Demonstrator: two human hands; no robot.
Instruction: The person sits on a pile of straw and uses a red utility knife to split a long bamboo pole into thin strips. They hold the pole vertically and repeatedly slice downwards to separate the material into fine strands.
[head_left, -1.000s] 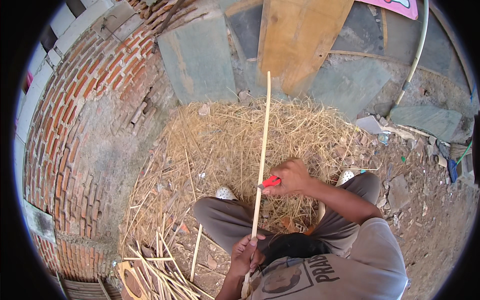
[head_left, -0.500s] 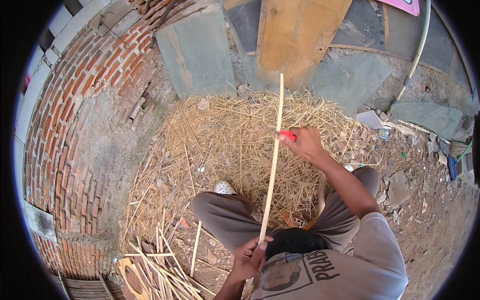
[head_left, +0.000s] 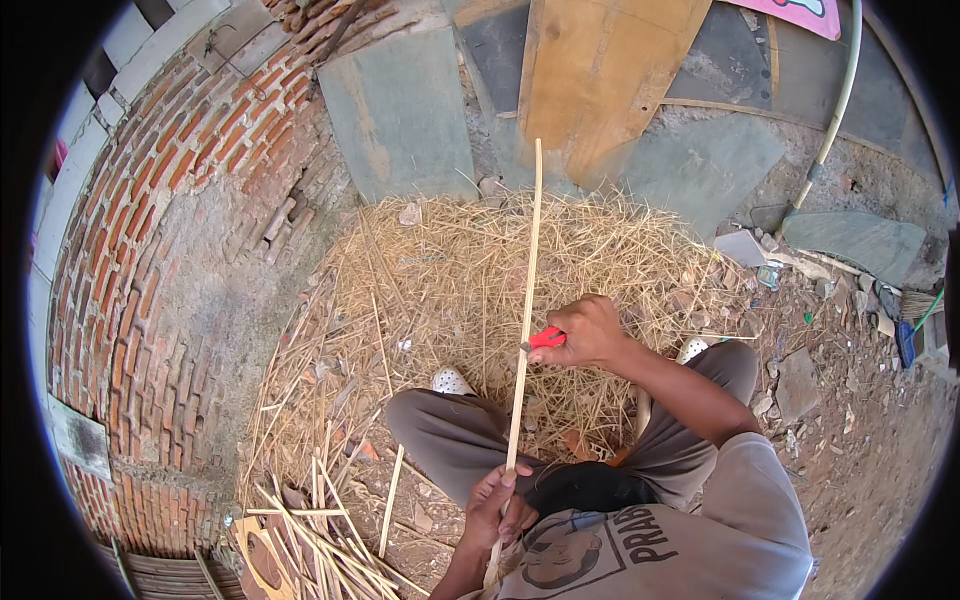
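Observation:
A long, pale, thin stick, bamboo-like, stands out in front of me, its far tip over the shavings. Its near end is gripped by my left hand, fingers closed round it close to my lap. Past that grip, part of the stick runs against my shirt. A red-handled knife sits in my closed right hand. Its short dark blade touches the stick's right side, roughly midway along. My fingers hide much of the handle.
Pale shavings heap up before my crossed legs. Several cut sticks lie at my lower left. A brick wall rises on the left; grey sheets and a brown board lean behind. Rubble lies at right.
My right hand has drawn the knife down along the stick, toward me. The stick's far end has swung slightly left; my left hand keeps its grip.

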